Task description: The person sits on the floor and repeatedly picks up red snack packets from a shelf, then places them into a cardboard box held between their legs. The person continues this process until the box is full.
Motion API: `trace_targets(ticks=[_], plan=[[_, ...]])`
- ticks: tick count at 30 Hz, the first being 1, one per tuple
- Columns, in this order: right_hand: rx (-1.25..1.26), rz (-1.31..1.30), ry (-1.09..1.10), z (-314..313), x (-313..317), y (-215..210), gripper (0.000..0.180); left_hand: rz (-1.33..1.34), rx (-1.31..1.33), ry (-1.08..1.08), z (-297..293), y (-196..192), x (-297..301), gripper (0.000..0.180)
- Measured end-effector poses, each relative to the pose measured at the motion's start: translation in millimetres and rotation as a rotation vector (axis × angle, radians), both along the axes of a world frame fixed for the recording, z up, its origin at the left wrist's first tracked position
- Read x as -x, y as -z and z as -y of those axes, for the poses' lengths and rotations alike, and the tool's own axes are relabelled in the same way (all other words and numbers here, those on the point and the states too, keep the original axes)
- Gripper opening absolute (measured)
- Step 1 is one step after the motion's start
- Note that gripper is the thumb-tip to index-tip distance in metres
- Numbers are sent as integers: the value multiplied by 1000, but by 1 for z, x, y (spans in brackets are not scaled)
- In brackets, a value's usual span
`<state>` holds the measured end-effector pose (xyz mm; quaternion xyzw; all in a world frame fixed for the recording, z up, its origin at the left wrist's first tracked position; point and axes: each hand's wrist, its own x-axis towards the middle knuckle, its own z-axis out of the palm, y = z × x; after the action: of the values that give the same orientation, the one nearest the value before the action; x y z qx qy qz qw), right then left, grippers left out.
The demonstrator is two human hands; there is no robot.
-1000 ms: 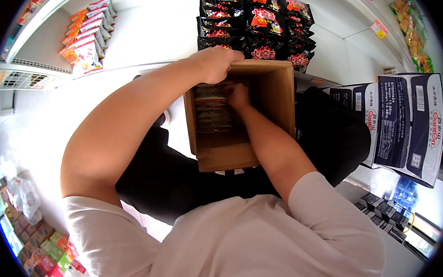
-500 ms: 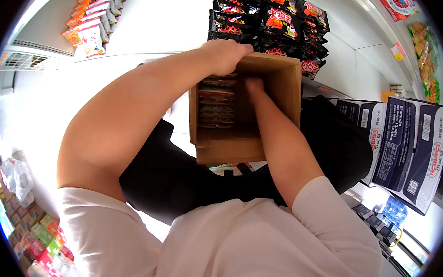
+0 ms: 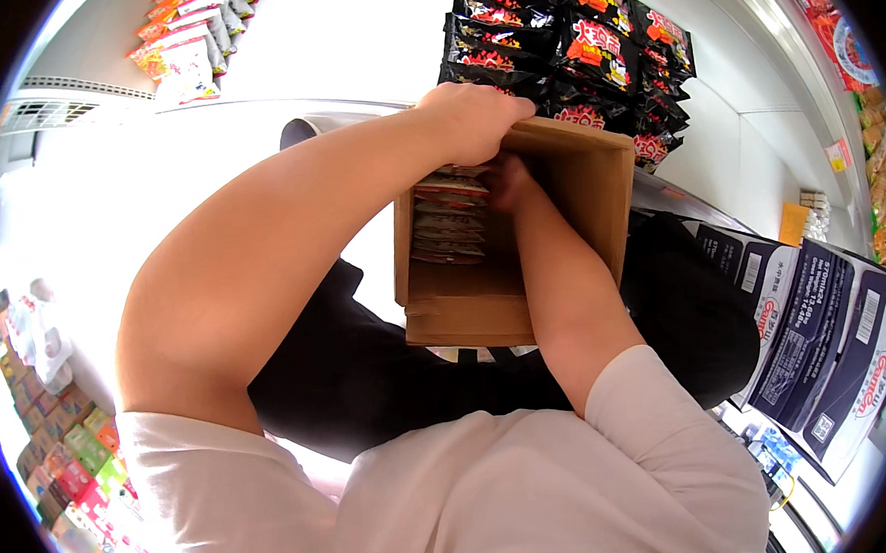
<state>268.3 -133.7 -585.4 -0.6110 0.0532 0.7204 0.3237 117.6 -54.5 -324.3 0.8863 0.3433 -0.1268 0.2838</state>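
Note:
An open cardboard box (image 3: 470, 320) is tilted toward me between my legs. Over its far left rim curls my left hand (image 3: 473, 123), gripping the cardboard. Down inside the box is my right hand (image 3: 505, 183), at the upper right end of a row of flat, light-coloured packets (image 3: 449, 231) stacked along the left wall. Its fingers are blurred and partly hidden in shadow, so I cannot make out whether they hold a packet.
Stacks of black snack bags (image 3: 576, 44) stand on the white shelf beyond the box. Orange and white bags (image 3: 190, 39) line the far left. Dark blue and white cartons (image 3: 817, 337) sit at the right. A white plastic bag (image 3: 41, 343) hangs at the left.
My right hand has moved left inside the box, up against the packets. The box and shelves appear shifted slightly right and the box a little lower in view. My left hand stays on the rim.

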Motion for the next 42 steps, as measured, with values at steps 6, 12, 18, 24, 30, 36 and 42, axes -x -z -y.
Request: trace_targets(ticks=[6,12,18,24,30,36,42], plan=[[-67,78,-31,2,-9,70,59,92,-59,-29,4,8,-2,35],[-168,360,-531,-2,-12,32,52,103,-26,18,4,4,9,43],[-504,740,-2104,-17,-29,-104,42,137,45,104,-11,11,8,54],[-822,760,-1941,31,-32,-340,43,68,-66,92,-5,6,-3,62],[-1082,1022,-1334,46,-105,-405,37,47,-113,49,5,-3,-17,49],[-687,1267,-1386,50,-177,-411,44,605,-116,151,23,-39,-29,29],[-779,1234,-1300,43,-185,-401,47,1002,-414,183,35,-158,-52,25]])
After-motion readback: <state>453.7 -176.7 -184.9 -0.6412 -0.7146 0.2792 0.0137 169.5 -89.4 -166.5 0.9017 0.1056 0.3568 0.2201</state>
